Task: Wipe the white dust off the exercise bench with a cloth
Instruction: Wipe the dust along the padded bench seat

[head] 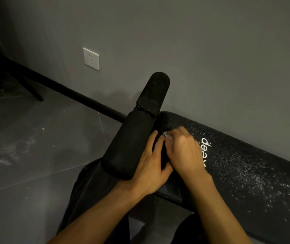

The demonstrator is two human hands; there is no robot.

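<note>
The black exercise bench (237, 155) runs along the grey wall (193, 50). At the bench's end, just beside its white logo (205, 152), the right grip (183, 152) is clenched over a small white cloth (168, 136) and presses it onto the pad. Only a corner of the cloth shows past the fingers. The left grip (149, 169) lies released, fingers straight, in the gap between the bench end and the lower foam roller (128, 145), its thumb against the right grip. A 2nd roller (154, 92) stands above the bench end. White dust (251, 176) speckles the bench on the far side of the logo from both grips. A white socket (91, 59) sits on the wall, well apart from the bench.
</note>
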